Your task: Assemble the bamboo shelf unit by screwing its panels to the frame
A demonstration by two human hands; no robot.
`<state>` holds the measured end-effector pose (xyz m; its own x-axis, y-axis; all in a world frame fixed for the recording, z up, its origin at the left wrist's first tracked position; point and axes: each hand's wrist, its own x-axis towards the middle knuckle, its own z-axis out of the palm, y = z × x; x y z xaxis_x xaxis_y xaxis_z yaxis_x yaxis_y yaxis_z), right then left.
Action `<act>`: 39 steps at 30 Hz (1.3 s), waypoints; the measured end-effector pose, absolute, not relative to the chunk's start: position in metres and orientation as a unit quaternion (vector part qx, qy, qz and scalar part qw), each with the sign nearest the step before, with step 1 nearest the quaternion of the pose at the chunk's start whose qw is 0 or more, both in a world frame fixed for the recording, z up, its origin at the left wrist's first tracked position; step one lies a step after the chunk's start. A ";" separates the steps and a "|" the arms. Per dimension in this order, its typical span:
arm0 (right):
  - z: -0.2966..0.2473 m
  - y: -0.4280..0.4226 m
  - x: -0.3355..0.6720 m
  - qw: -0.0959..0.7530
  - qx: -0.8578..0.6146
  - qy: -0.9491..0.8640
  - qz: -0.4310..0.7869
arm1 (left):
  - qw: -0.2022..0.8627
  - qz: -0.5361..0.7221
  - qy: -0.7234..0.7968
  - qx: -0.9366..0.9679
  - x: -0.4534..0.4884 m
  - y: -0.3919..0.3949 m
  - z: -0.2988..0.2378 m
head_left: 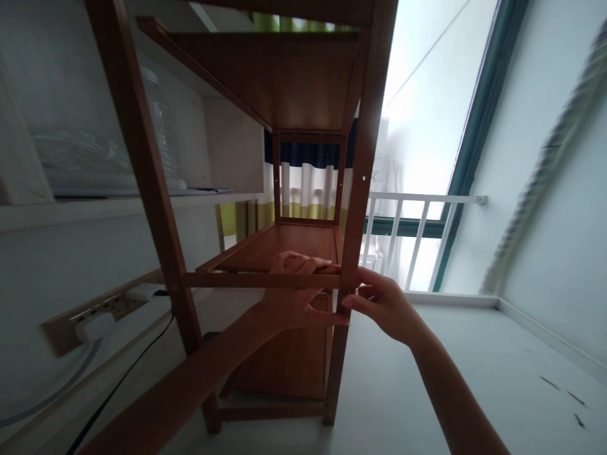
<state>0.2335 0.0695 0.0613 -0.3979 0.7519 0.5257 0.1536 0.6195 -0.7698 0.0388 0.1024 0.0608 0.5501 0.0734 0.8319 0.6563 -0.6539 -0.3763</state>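
Note:
A brown wooden shelf rack (156, 189) with several tiers stands on the pale floor in front of me. My left hand (296, 287) grips the front rail of the middle shelf (284, 243), fingers curled over the rail and thumb underneath. My right hand (384, 303) pinches the rack's right front post (363, 164) at the same height, thumb and fingers pressed on the wood. A closed wooden box section (289, 360) sits under the middle shelf.
A power strip (102, 309) with a white plug and black cable runs along the left wall. A white ledge (118, 202) carries plastic-wrapped items. White railing (417, 234) and a bright window lie behind, with striped curtains (308, 183).

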 end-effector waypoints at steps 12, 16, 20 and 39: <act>0.063 0.066 0.227 0.500 -0.211 -0.763 0.350 | 0.362 -0.439 -0.203 -0.797 0.040 0.101 0.063; 0.061 0.060 0.222 0.526 -0.241 -0.747 0.327 | 0.359 -0.436 -0.206 -0.799 0.040 0.101 0.061; 0.059 0.055 0.215 0.557 -0.257 -0.725 0.315 | 0.350 -0.428 -0.215 -0.805 0.040 0.100 0.059; 0.046 0.052 0.213 0.581 -0.344 -0.686 0.272 | 0.370 -0.596 -0.267 -0.660 -0.037 0.029 0.016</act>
<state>0.2131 0.0523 0.0458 -0.0881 0.7874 0.6101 0.1558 0.6159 -0.7723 -0.0368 0.0286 0.0164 0.1470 -0.0890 0.9851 0.7943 -0.5830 -0.1711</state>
